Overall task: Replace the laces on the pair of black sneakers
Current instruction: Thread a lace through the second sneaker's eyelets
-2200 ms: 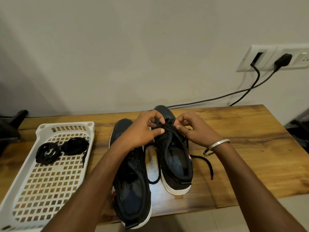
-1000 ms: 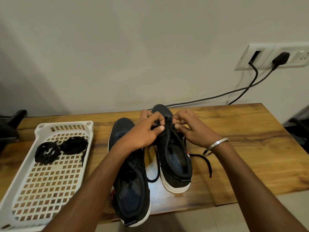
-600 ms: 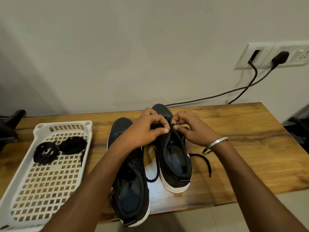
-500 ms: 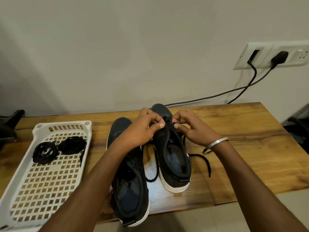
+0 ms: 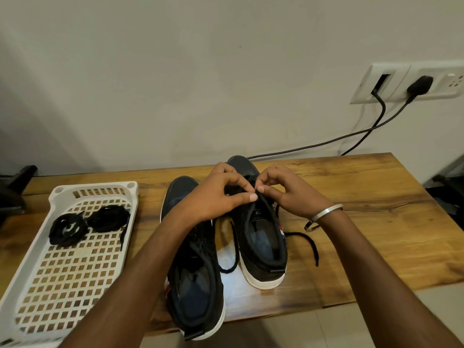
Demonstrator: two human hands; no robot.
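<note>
Both sneakers stand side by side at table [image 5: 376, 197] centre, toes toward 12 o'clock. My left hand [image 5: 216, 197] and right hand [image 5: 288, 194] meet over the right sneaker [image 5: 261, 247], each grip pinching its black lace [image 5: 305, 238] near the tongue. Left sneaker [image 5: 193, 272] lies just beside it; two coiled laces [image 5: 85, 222] sit in the white basket [image 5: 62, 285] at 9 o'clock.

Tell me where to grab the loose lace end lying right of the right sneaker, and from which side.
Pinch the lace end near its tip, coming from above and from the right. There it lies flat and apart on the bare table, clear of the right sneaker. Nearer the shoe it runs under the right hand, so the right hand would likely have to let go first.
</note>
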